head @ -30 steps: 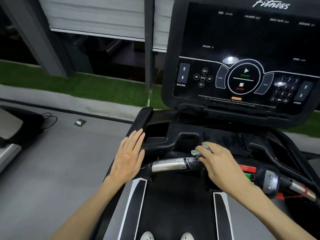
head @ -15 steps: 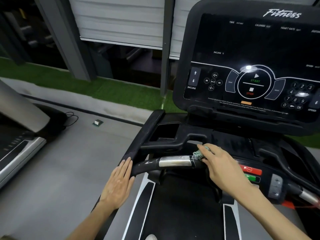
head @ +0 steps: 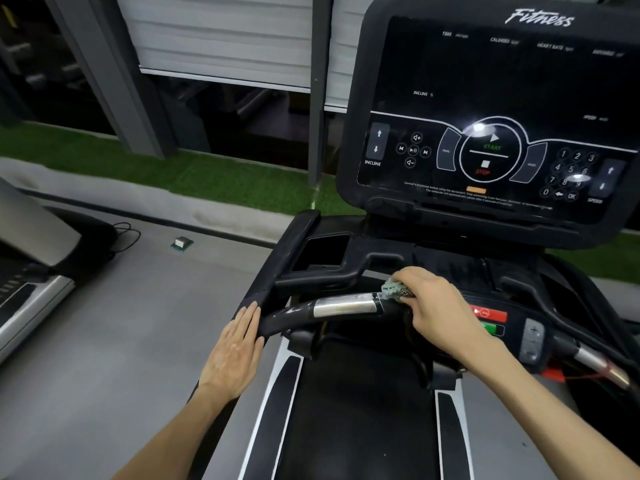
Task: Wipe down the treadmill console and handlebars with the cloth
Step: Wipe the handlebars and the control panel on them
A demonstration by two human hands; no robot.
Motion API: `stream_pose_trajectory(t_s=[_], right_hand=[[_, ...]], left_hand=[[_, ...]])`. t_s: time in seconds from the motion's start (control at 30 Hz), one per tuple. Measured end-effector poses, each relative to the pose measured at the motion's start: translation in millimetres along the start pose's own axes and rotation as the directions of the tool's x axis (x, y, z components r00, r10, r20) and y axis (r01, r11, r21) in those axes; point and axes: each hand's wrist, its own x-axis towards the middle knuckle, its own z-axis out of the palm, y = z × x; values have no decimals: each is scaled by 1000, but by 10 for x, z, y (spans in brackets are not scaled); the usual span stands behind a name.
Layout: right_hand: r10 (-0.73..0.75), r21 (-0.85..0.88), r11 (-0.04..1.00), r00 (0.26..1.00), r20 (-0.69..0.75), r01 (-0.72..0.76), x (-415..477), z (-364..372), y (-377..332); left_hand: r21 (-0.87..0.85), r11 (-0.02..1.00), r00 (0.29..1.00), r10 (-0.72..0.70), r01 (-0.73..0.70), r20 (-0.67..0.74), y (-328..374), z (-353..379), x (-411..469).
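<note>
The black treadmill console (head: 491, 109) fills the upper right, its dark screen showing START and STOP marks. Below it runs the front handlebar (head: 343, 306) with a silver sensor section. My right hand (head: 436, 306) is closed on a small greenish cloth (head: 393, 289), pressing it on the bar just right of the silver part. Most of the cloth is hidden under my fingers. My left hand (head: 235, 351) lies flat, fingers together, against the lower end of the black left side handrail (head: 277, 268), holding nothing.
A red and green button panel (head: 490, 318) sits right of my right hand, with a silver right grip (head: 599, 365) beyond. The black belt (head: 356, 410) runs below. Another treadmill (head: 31, 271) stands at the left. A small box (head: 181, 243) and a cable lie on the grey floor.
My left hand slid down off the top of the left side rail toward its lower end. My right hand stayed with the cloth on the front bar. The view shifted left.
</note>
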Motion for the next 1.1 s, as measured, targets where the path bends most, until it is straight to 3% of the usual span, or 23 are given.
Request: stream_pose_trajectory(t_s=[0.13,0.23,0.37,0.5,0.63,0.9,0.97,1.1], right_hand=[[94,98,992,987,-133,-81,33,4,-93],[100,29,995,982,-158,-96,14,117,-267],[54,-157,982,949,-310,-107,25,271,-486],[127,-382,898,959,-252,-219,134,373,-494],[158,-461,858,970,-187,-228,118,575,-493],[71,-266,954,964,-256,-141,73,630,-556],[35,-219,973,980,-195,-79,99,690,-663],[1,-308,951,991,-132,-42,65,739,-703]], left_hand=[[-22,1000,1000,15,-15,8,-14,-7,-3],[-34,999,999,32,-32,2,-22,4,-11],[-52,998,999,46,-46,-4,-48,7,-16],[-72,996,999,53,-54,-11,-66,23,-1],[-93,995,999,40,-43,-35,-48,18,1],[-74,996,998,54,-56,-27,-35,18,27],[-64,996,998,62,-63,-23,-34,14,32],[-62,996,997,65,-67,-37,-51,33,30]])
